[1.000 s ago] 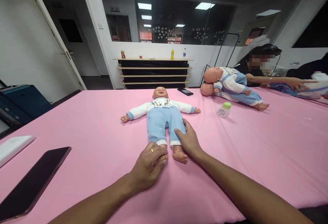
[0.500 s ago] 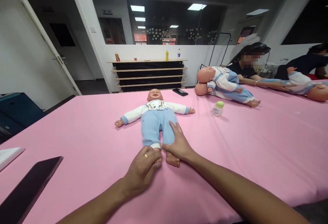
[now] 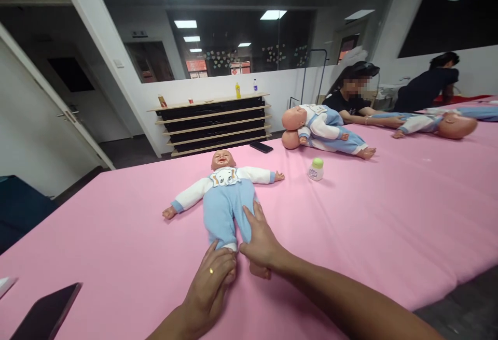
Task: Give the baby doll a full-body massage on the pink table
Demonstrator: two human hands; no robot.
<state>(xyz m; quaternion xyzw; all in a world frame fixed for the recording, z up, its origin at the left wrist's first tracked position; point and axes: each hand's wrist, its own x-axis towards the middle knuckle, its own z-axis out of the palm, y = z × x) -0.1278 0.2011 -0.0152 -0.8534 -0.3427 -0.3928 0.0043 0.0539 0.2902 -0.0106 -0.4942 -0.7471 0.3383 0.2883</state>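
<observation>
A baby doll [image 3: 223, 210] in a white top and light blue trousers lies on its back, arms spread, feet towards me. My left hand [image 3: 212, 280], with a gold ring, is wrapped around its foot on the left, just below the white trouser cuff. That foot is mostly hidden by my fingers. Over the lower leg on the right lies my right hand [image 3: 262, 239], fingers stretched along the blue cloth and thumb apart at the inner side. The doll's other foot [image 3: 260, 271] shows below my right hand.
A pink-covered table [image 3: 330, 231] carries a lotion bottle with a green cap [image 3: 316, 169], a black phone [image 3: 261, 147], a dark tablet-like device [image 3: 49, 311] and two stacked dolls [image 3: 321, 127]. At the right, a person [image 3: 352, 94] handles another doll [image 3: 436, 124]; a second person [image 3: 428, 86] leans behind.
The view has turned to the right and tilted, so the doll and table appear lower and further left. Both my hands stay on the doll's legs, with little movement relative to it.
</observation>
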